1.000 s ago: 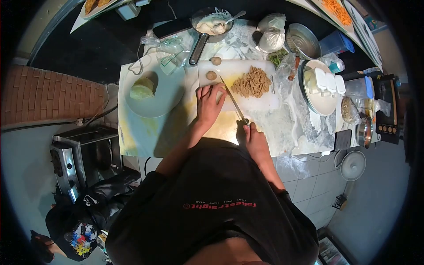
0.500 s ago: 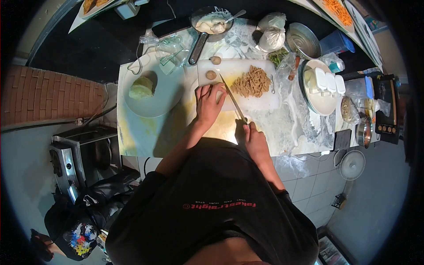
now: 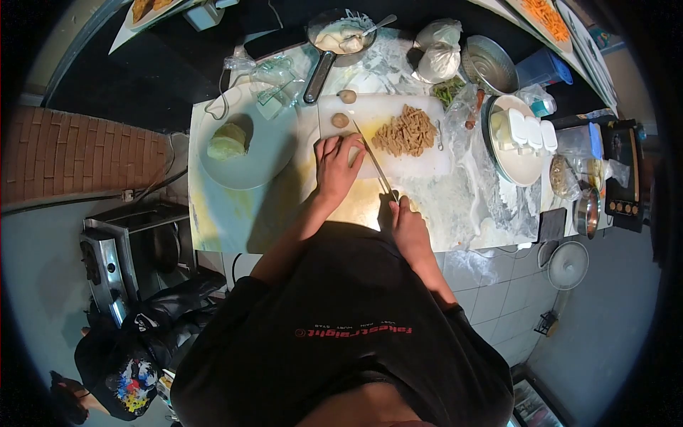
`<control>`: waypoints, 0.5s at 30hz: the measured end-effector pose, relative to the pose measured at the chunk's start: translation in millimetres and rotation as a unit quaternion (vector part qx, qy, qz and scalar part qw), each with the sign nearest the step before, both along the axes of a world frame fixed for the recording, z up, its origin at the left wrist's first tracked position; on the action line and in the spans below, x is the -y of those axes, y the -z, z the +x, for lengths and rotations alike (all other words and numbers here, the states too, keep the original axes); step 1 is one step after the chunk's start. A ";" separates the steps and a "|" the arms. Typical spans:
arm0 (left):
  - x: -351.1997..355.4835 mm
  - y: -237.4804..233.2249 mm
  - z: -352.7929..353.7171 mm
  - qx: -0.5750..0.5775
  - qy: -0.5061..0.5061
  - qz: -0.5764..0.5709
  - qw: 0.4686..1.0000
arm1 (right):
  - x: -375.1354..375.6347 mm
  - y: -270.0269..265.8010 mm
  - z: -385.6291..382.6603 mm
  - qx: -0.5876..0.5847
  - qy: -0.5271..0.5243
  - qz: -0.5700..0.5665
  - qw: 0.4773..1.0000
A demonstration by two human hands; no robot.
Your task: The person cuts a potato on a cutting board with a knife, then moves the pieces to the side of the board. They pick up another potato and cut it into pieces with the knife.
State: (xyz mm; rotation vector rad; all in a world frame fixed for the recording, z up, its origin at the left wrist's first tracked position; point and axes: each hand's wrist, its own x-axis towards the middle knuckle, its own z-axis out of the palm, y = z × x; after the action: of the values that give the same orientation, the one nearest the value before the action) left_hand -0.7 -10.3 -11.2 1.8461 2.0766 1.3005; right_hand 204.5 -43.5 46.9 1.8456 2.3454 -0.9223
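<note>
My right hand [image 3: 408, 222] is closed round the handle of a long knife [image 3: 375, 160], whose blade points up and left over the white cutting board [image 3: 434, 165]. Close against the blade on its left, my left hand [image 3: 339, 165] has curled fingers pressed on something mostly hidden beneath them on the board. Right of the blade lies a pile of brown cut strips [image 3: 407, 132]. Two small round brown pieces, one [image 3: 340, 120] just above my left hand and the other [image 3: 347, 97] at the board's top edge, lie apart from the pile.
A large plate [image 3: 249, 167] with a green cabbage piece [image 3: 228, 141] is on the left. Behind the board stand a pan [image 3: 341, 39] of white mixture, a white bag [image 3: 437, 60] and a metal bowl [image 3: 489, 65]. White containers [image 3: 525, 131] sit on a plate at right.
The knife handle and my right hand have shifted very slightly to the left. My left hand looks almost unmoved.
</note>
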 end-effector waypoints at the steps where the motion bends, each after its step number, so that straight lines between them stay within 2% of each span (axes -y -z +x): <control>1: 0.1 1.0 0.2 0.001 0.001 -0.001 1.000 | 0.3 -1.8 -2.1 0.009 0.004 -0.015 1.000; 9: 0.1 2.5 0.7 -0.001 -0.001 -0.004 1.000 | -2.2 -1.6 -14.3 0.031 0.030 -0.055 0.998; 11: 0.6 1.0 1.0 -0.002 0.001 -0.004 1.000 | -4.9 13.4 -6.6 -0.051 0.009 -0.026 0.998; 12: 0.6 0.0 1.5 0.000 0.002 -0.007 1.000 | -8.2 17.4 -0.8 -0.051 0.010 -0.025 0.998; 14: 0.7 -2.3 2.0 0.001 0.001 -0.009 1.000 | -17.3 7.6 0.0 -0.193 0.019 -0.094 0.977; 15: 0.4 -3.2 2.4 -0.006 -0.001 -0.011 1.000 | -22.1 -10.3 -1.0 -0.162 0.084 -0.230 0.956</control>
State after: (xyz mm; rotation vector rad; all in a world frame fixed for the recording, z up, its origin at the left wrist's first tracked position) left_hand 1.7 -10.8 -7.9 1.8486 2.0903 1.2648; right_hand 203.5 -21.4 57.3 1.8189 1.8931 -1.7338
